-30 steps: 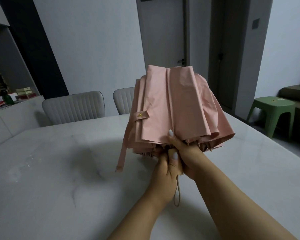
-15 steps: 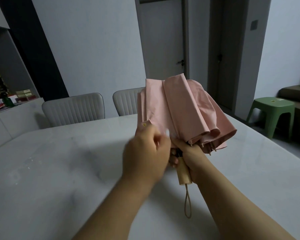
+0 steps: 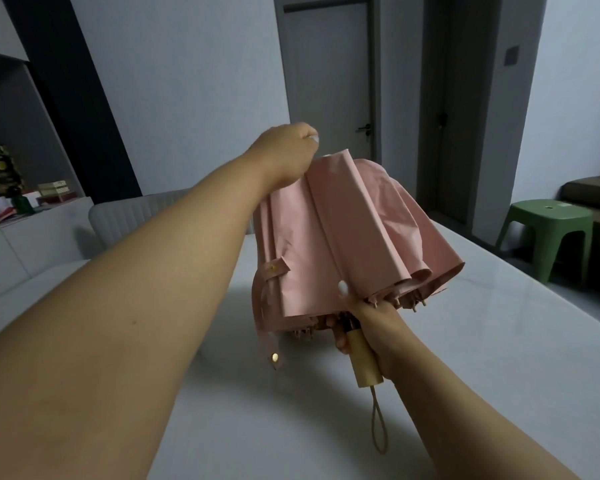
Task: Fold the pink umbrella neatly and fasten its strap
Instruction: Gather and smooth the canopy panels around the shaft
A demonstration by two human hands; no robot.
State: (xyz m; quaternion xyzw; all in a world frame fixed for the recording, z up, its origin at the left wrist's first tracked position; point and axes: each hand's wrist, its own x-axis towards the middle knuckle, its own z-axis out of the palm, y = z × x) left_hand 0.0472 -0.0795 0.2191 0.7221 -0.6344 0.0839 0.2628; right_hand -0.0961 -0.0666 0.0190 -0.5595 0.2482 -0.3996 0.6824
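The pink umbrella (image 3: 343,233) is collapsed and held tilted above the white table, its canopy in loose pleats with the top pointing away from me. My right hand (image 3: 374,323) grips the wooden handle (image 3: 364,358), and its thumb presses on the fabric's lower edge. At the far top of the canopy, my left hand (image 3: 284,154) has its fingers curled over the fabric. The strap (image 3: 267,327) hangs loose on the left side, with a gold snap at its end. A short snap tab (image 3: 276,269) sticks out of the canopy. A cord loop (image 3: 378,427) dangles from the handle.
The white marble table (image 3: 465,358) stretches around and below the umbrella. Grey chairs (image 3: 125,220) stand at its far side. A green stool (image 3: 548,230) is at the right, a sideboard with boxes and cups (image 3: 21,202) at the left, and a closed door (image 3: 329,74) behind.
My left hand has left the lower canopy near the snap tab and reached up to the top of the umbrella. The strap now hangs free. My right hand still holds the handle.
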